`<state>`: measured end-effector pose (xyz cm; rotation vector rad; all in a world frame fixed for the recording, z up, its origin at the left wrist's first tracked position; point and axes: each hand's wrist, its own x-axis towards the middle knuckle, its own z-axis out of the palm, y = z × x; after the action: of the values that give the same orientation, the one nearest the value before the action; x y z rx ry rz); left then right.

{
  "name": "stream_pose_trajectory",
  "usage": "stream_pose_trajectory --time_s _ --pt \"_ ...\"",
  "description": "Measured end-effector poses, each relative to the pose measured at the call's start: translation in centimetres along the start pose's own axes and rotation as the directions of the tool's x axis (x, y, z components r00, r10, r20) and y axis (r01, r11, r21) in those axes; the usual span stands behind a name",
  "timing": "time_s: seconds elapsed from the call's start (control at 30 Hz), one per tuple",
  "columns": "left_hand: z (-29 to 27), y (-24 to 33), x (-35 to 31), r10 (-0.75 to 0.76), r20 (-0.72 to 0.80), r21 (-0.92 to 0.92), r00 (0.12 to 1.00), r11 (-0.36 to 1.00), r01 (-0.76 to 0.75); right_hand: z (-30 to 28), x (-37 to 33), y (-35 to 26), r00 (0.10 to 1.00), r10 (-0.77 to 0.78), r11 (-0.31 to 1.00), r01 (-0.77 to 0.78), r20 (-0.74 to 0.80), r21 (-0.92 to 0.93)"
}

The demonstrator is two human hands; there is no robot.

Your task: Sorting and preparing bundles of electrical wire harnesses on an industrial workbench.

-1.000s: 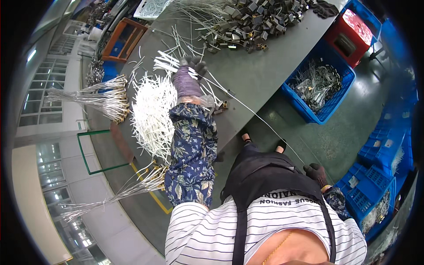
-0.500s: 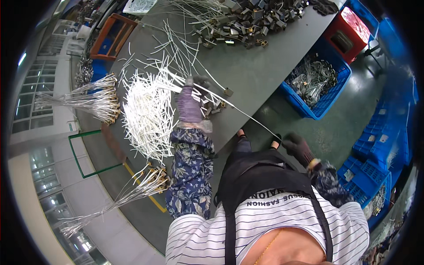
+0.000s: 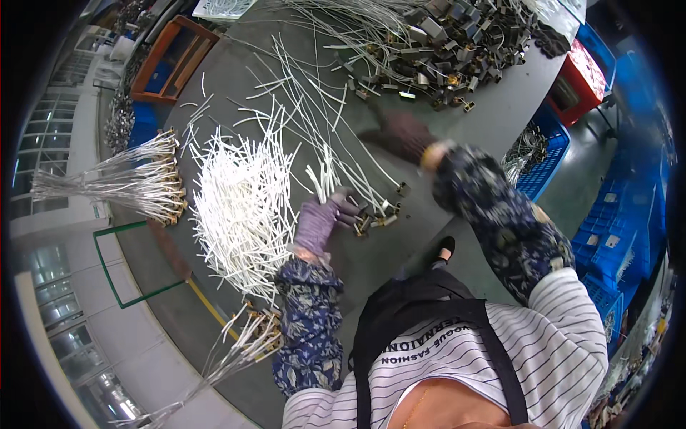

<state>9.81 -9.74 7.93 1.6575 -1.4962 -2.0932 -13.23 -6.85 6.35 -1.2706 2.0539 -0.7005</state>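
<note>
My left hand (image 3: 325, 223), in a purple glove, is closed around a few short white tubes (image 3: 325, 174) whose ends stick up above it. Just right of its fingertips lie small dark and brass-coloured metal pieces (image 3: 379, 218) on wires sheathed in white. To its left is a big heap of white tubes (image 3: 239, 204). My right hand (image 3: 404, 136), in a dark glove, is over the table close to the near edge of a pile of dark metal blocks with wires (image 3: 457, 53). Motion blurs its fingers, so I cannot make out whether it holds anything.
Loose wires (image 3: 307, 93) run across the grey table (image 3: 486, 118). Bundles of wired parts hang past the left edge (image 3: 139, 179) and lower left (image 3: 243, 339). Beyond the right edge are a blue crate (image 3: 554, 150), a red stool-like box (image 3: 572, 86) and stacked blue bins (image 3: 607, 222).
My right hand has swung from low right, beside my body, up and left over the table to the metal pile. My left hand stays by the white tubes. The view has shifted slightly.
</note>
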Motion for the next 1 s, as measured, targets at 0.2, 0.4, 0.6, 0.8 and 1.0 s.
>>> stream_pose_trajectory --time_s 0.2,0.4,0.6,0.8,1.0 --pt "0.5 -0.9 1.0 0.149 -0.004 -0.048 0.989 0.988 -0.15 2.5 7.0 5.1 0.833 -0.499 0.829 0.378 -0.24 -0.411" --pt "4.8 -1.6 3.1 0.207 -0.131 -0.606 0.97 0.757 -0.244 -1.3 -5.7 5.5 0.985 0.093 0.789 -0.162 0.146 0.593" --pt "14.2 -1.2 1.8 0.137 0.261 -0.683 0.955 0.726 0.082 0.2 -21.7 6.0 0.996 -0.031 0.713 -0.038 0.086 0.7" --pt "14.8 -3.9 5.9 0.418 0.18 -0.705 0.89 0.686 -0.18 1.5 -39.8 16.9 0.794 0.374 0.362 -0.6 0.479 0.713" --pt "9.7 3.8 3.4 0.508 -0.029 -0.677 0.861 0.624 -0.391 6.4 -48.3 24.5 0.638 0.668 0.34 -0.719 0.382 0.607"
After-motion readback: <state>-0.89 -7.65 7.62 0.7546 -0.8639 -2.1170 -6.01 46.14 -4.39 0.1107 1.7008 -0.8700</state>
